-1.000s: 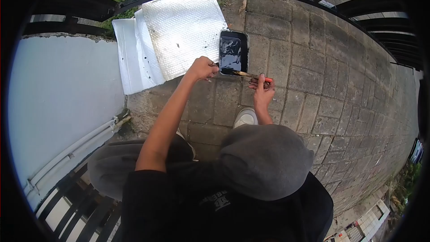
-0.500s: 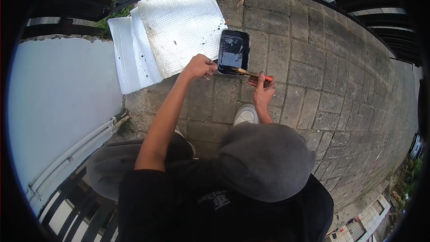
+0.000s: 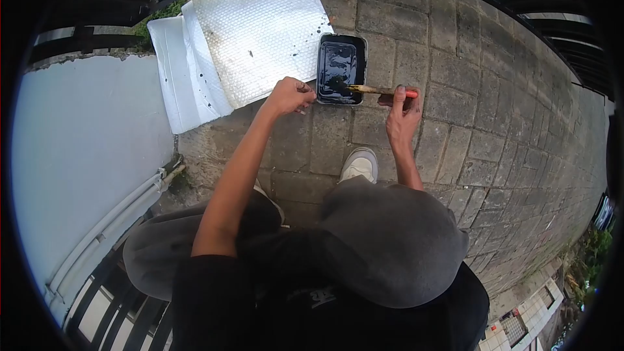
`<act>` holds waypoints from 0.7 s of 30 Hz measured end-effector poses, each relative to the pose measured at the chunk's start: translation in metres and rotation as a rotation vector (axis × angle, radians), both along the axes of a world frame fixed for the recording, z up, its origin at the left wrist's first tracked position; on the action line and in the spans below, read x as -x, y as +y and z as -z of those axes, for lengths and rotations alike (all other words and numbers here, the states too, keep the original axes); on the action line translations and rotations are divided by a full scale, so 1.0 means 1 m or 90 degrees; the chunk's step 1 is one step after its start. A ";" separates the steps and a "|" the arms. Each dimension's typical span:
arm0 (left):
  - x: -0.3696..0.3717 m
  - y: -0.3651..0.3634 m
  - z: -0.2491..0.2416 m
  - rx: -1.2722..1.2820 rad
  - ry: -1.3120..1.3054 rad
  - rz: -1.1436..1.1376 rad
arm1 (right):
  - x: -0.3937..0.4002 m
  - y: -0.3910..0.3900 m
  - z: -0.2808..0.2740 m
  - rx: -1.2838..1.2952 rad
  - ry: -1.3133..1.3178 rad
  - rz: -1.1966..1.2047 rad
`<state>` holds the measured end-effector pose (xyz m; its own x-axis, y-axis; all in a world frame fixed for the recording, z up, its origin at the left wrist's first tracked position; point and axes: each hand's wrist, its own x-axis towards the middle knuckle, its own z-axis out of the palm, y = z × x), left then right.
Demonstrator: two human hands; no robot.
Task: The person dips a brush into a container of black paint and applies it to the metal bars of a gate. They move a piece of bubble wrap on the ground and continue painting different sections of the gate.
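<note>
Dipping bristly paintbrush, glossy rectangular tray

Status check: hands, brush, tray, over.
Left hand grips tray at its near-left corner. Right hand holds brush, bristles in the black paint. White sheet lies left of tray; nothing blocking.

Person wears a black short-sleeved T-shirt w/ small pale lettering on the chest, partly hidden. Loose grey fabric trousers cover both knees. One white sneaker w/ pale sole shows betw. the legs. Forearms & both hands bare, no gloves.
</note>
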<state>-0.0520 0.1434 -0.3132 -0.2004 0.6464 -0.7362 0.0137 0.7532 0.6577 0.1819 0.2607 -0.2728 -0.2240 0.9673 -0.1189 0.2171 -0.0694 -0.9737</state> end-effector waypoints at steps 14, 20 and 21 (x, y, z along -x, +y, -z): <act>-0.006 -0.009 0.008 -0.052 0.089 -0.008 | 0.045 0.048 -0.017 -0.053 -0.236 -0.392; -0.009 -0.010 0.009 -0.076 0.160 0.065 | 0.047 0.062 -0.029 -0.059 -0.312 -0.520; -0.010 -0.010 0.012 -0.070 0.144 0.049 | 0.046 0.063 -0.032 -0.079 -0.320 -0.526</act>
<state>-0.0421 0.1331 -0.3250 -0.2985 0.7402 -0.6025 0.2236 0.6680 0.7098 0.1356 0.3239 -0.2407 -0.7889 0.5398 -0.2938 0.5430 0.3885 -0.7445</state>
